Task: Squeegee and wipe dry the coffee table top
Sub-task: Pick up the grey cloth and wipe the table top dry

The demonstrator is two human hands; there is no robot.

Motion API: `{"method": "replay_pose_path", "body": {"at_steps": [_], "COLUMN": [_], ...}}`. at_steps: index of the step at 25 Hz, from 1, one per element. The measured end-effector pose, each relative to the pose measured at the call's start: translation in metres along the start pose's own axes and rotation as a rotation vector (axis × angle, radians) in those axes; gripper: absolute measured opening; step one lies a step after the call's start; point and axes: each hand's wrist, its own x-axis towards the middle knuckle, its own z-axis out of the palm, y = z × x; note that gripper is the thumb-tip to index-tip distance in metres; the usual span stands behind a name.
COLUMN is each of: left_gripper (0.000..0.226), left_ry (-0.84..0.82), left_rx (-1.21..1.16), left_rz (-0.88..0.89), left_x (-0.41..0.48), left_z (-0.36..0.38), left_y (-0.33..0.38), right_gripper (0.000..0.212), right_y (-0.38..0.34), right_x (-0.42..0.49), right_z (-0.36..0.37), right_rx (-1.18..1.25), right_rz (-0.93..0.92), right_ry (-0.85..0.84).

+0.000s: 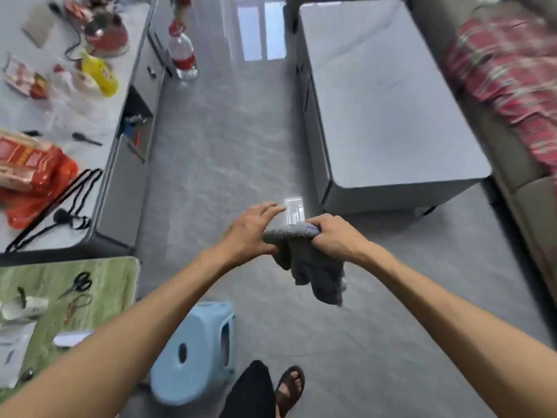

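Observation:
The grey coffee table (388,116) stands at the right, its top bare and faintly streaked. In front of its near left corner I hold a grey cloth (313,267) in the air above the floor. My right hand (331,236) is shut on the cloth's top edge, and the rest hangs down below it. My left hand (253,233) has its fingers spread, its palm touching the cloth's left end. No squeegee is visible.
A sofa with a red plaid blanket (509,73) runs along the table's far side. A cluttered grey cabinet (75,116) lines the left, with a large water bottle (182,55) on the floor. A light blue stool (196,351) and my sandalled foot (289,387) are below.

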Motion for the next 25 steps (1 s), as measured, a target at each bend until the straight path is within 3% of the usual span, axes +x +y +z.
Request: {"method": "replay_pose_path", "body": {"at_steps": [2,4,6,11,14,17,20,25], "left_gripper": [0.048,0.011,0.026,0.010,0.012,0.008,0.025,0.031], "left_ry": [-0.061,-0.083,-0.137,-0.377,-0.404,-0.312,-0.232,-0.120], "left_rx": [0.004,-0.023,-0.008,0.048,0.078,0.061,-0.063,-0.277], "left_rz": [0.087,0.034,0.065,0.311,0.330,0.263,0.163,-0.211], "left_x": [0.041,0.081,0.123,0.248,0.323,0.394,0.461,0.572], "left_z": [-0.001,-0.011,-0.023,-0.038,-0.044,-0.048,-0.022,0.074], "left_y": [0.024,0.054,0.087,0.169,0.204,0.216,0.220,0.215], "right_gripper": [0.047,0.046,0.044,0.034,0.027,0.037,0.025,0.020], "right_y": [0.015,0.042,0.079,0.163,0.197,0.233,0.287,0.430], "right_x": [-0.005,-0.009,-0.007,0.022,0.061,0.103,0.151,0.227], "right_z": [-0.046,-0.093,-0.134,-0.166,-0.188,-0.231,-0.263,-0.306], "right_rx": [-0.005,0.032,0.079,0.333,0.566,0.677,0.741,0.767], "right_rz": [-0.025,0.005,0.064,0.139,0.145,0.221,0.285,0.500], "right_ry": [-0.054,-0.095,-0.110,-0.076,0.056,0.175,0.230,0.290]}}
